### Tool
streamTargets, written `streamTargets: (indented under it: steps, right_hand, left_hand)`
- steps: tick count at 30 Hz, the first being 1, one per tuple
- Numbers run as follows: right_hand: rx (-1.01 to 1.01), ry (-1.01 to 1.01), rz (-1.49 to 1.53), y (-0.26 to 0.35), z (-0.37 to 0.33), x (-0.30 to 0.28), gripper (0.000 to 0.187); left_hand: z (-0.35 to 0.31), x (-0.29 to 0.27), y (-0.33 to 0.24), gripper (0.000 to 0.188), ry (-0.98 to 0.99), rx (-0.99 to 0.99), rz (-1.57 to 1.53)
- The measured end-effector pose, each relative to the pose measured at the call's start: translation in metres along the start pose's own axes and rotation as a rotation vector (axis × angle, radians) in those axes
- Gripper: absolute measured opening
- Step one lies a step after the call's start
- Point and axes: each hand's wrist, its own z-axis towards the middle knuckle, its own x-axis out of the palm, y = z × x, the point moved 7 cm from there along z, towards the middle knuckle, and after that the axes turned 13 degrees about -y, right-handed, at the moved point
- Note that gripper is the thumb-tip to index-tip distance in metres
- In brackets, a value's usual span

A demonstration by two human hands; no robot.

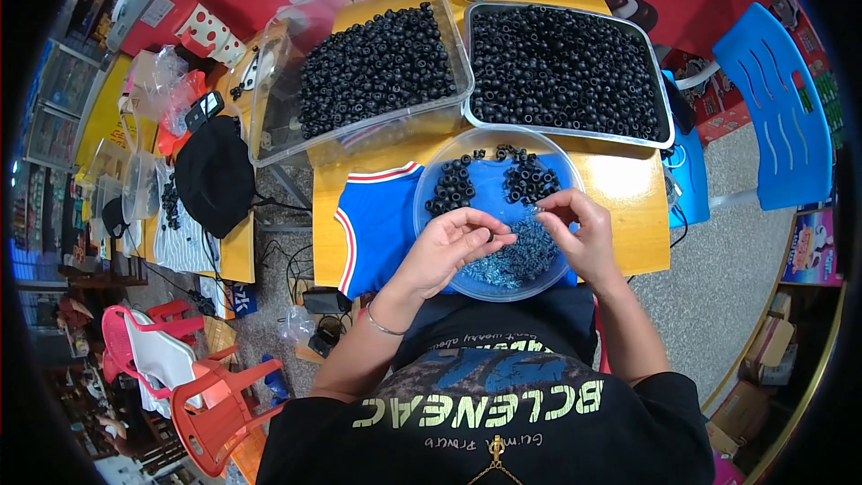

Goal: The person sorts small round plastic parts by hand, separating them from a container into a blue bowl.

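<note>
In front of me a round clear basin (419,181) holds two small heaps of black ring-shaped parts (532,181) and a pile of small clear bluish pieces (514,260). Over its left side, my left hand (453,247) pinches a small black ring-shaped part (490,236) between thumb and fingers. My right hand (582,232) hovers above the basin's right side with thumb and forefinger closed together. A tiny pale thing seems to be at those fingertips, too small to name. The two hands are close but apart.
Behind the basin stand a clear bin (359,136) and a white-rimmed tray (660,136), both full of black parts. A blue jersey (382,224) lies partly under the basin on the yellow table (642,242). Blue chair (781,117) at right; black hat (215,175) on a side table.
</note>
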Motion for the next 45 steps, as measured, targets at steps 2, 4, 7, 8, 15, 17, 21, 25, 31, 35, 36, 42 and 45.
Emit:
streamTargets:
  steps: [2,4,7,8,15,17,21,25,31,35,36,42,45]
  right_hand:
    - [-0.028,0.034,-0.036,0.008,-0.003,0.004,0.012]
    - [-0.07,0.075,-0.068,0.018,-0.006,0.012,0.012]
    - [-0.169,0.092,-0.07,0.03,-0.009,0.019,0.013]
    - [-0.187,0.102,-0.086,0.034,-0.008,0.021,0.014]
    - [-0.273,0.115,-0.138,0.041,-0.011,0.027,0.016]
    - [-0.279,0.13,-0.164,0.04,-0.014,0.031,0.016]
    - [-0.314,0.122,-0.209,0.044,-0.015,0.035,0.016]
    - [-0.335,0.115,-0.24,0.045,-0.015,0.036,0.016]
    - [-0.412,0.125,-0.34,0.049,-0.016,0.038,0.016]
    - [-0.421,0.172,-0.408,0.052,-0.016,0.041,0.016]
    - [-0.422,0.172,-0.408,0.052,-0.016,0.041,0.016]
    - [-0.341,0.208,-0.448,0.041,-0.011,0.043,0.02]
    - [-0.243,0.291,-0.388,0.021,0.006,0.044,0.018]
  left_hand:
    - [0.005,-0.008,0.006,0.021,0.042,-0.022,-0.134]
    - [0.006,-0.008,0.01,0.021,0.02,-0.024,-0.183]
    - [0.005,-0.007,0.011,0.023,-0.029,-0.053,-0.239]
    - [0.004,-0.009,0.012,0.023,-0.059,-0.079,-0.247]
    - [0.006,-0.016,0.019,0.018,0.001,-0.082,-0.365]
    - [0.009,-0.019,0.024,0.013,-0.042,-0.064,-0.389]
    - [0.009,-0.018,0.026,0.01,-0.12,-0.066,-0.365]
    - [0.009,-0.018,0.027,0.009,-0.146,-0.069,-0.387]
    - [0.006,-0.018,0.024,0.009,-0.206,-0.009,-0.274]
    - [0.006,-0.02,0.023,0.008,-0.245,0.071,-0.168]
    - [0.007,-0.021,0.023,0.008,-0.245,0.071,-0.168]
    - [0.008,-0.023,0.025,0.01,-0.201,0.084,-0.088]
    - [0.008,-0.021,0.033,0.013,-0.137,-0.085,-0.292]
